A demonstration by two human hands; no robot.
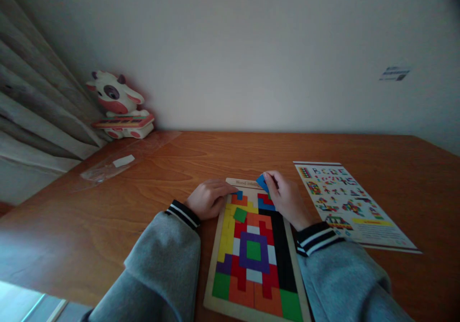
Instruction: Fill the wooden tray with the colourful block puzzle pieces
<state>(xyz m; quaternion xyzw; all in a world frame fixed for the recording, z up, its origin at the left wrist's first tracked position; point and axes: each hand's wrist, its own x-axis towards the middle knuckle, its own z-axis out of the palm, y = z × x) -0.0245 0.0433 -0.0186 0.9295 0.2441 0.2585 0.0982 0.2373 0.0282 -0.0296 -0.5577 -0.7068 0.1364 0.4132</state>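
A wooden block puzzle board point(212, 283) lies on the table, filled with coloured pieces around a purple frame piece point(265, 255). My right hand point(287, 200) pinches a blue puzzle piece point(262, 183) above the board's upper right corner. At the upper left, my left hand point(208, 198) rests on the board's edge, fingers stretched toward a small blue piece point(239, 195) beside an orange one. A green square piece point(240, 215) sits askew on top of other pieces. Black pieces or bare black base point(282, 243) run down the right side; I cannot tell which.
A printed pattern sheet point(345, 202) lies on the table right of the board. Clear plastic wrapping point(104, 171) is at the left. Against the wall stands a cow-shaped toy keyboard point(124, 106), beside a curtain point(36, 87). The wooden table point(143, 192) meets the wall behind.
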